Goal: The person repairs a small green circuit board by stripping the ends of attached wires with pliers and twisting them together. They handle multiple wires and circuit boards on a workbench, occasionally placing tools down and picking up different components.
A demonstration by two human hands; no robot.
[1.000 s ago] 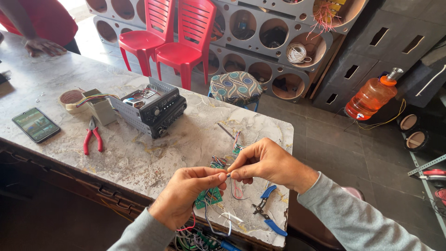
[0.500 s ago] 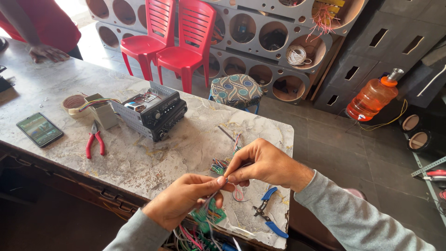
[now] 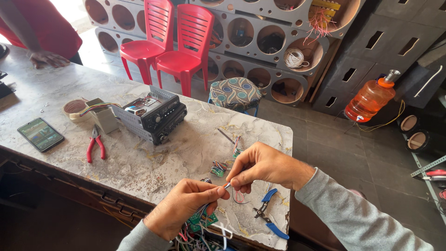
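My left hand (image 3: 186,208) and my right hand (image 3: 265,166) meet over the near edge of the marble table (image 3: 153,162). Both pinch the same thin wire end (image 3: 226,186) between thumb and fingers. The wire runs down to a tangle of coloured wires and a green circuit board (image 3: 202,223) under my left hand. Blue-handled cutters (image 3: 268,214) lie on the table just below my right wrist. A small green connector with coloured wires (image 3: 218,168) lies just left of my right hand.
A car stereo unit (image 3: 155,116) with a wire loom sits mid-table. Red-handled pliers (image 3: 95,145), a phone (image 3: 40,134) and a tape roll (image 3: 74,108) lie left. Another person's hand (image 3: 48,58) rests far left. Red chairs (image 3: 179,42), a patterned stool (image 3: 235,93) and an orange bottle (image 3: 370,100) stand beyond.
My two hands stayed pinched together on the wire and shifted slightly lower and right in view. The view drifted a little; the table things lie as before.
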